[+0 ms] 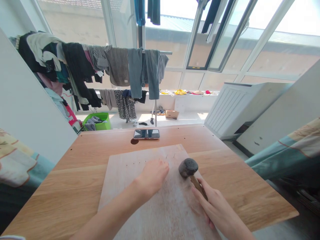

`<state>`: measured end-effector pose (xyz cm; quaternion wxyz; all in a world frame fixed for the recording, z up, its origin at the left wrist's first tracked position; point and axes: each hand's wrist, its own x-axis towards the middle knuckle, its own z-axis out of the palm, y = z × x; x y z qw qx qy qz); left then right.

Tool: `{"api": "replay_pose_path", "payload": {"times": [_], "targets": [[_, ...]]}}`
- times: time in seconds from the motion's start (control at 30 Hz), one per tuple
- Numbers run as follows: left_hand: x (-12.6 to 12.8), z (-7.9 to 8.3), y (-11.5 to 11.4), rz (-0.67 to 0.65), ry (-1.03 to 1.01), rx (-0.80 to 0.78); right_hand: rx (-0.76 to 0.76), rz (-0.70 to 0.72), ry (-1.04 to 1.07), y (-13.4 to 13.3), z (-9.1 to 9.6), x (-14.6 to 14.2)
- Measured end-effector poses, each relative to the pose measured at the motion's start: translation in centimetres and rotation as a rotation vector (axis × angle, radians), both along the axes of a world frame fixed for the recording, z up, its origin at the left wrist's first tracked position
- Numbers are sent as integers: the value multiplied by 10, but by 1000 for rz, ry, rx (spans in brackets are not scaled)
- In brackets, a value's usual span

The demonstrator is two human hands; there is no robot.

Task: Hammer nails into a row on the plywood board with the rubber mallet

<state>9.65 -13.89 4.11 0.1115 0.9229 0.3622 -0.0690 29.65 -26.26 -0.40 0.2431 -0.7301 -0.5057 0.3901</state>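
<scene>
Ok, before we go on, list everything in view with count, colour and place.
Mallet: one, black head, brown handle, over the board's right side
Board: one, pale wood, on the table
Upright nails: two visible, thin, near the board's far edge
Dots: several, dark, in a row left of the nails
Phone: one, dark screen, table's far side
Table: one, light brown
Basket: one, green, beyond the table, left
Clothes: many, mixed colours, hanging beyond the table
Cardboard box: one, brown, beyond the phone
Ribbed panel: one, white, far right
Curtains: two, cream and teal, either side
Windows: several panes, pale frames, background
Left hand: one, curled over the board; contents hidden
Right hand: one, gripping the mallet's handle
</scene>
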Motion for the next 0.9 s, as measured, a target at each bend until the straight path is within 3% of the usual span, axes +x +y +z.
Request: {"api": "replay_pose_path", "payload": {"times": [0.1,0.27,0.37,0.5,0.73,0.9], "targets": [[-5,-9,12,52,-175,-11,48,31,-33,8,5,-5],[-17,-36,45,228,-787,-154,67,78,-31,10,6,-13],[-18,-51,53,339,-1004,-256,53,93,-47,12,6,-13],[-17,-61,51,357,-1009,-245,3,79,-60,15,5,-8],[-19,-63,48,333,-956,-200,146,120,-184,20,9,-14],[-22,-64,48,355,-909,-154,161,145,-215,21,13,-17]]}}
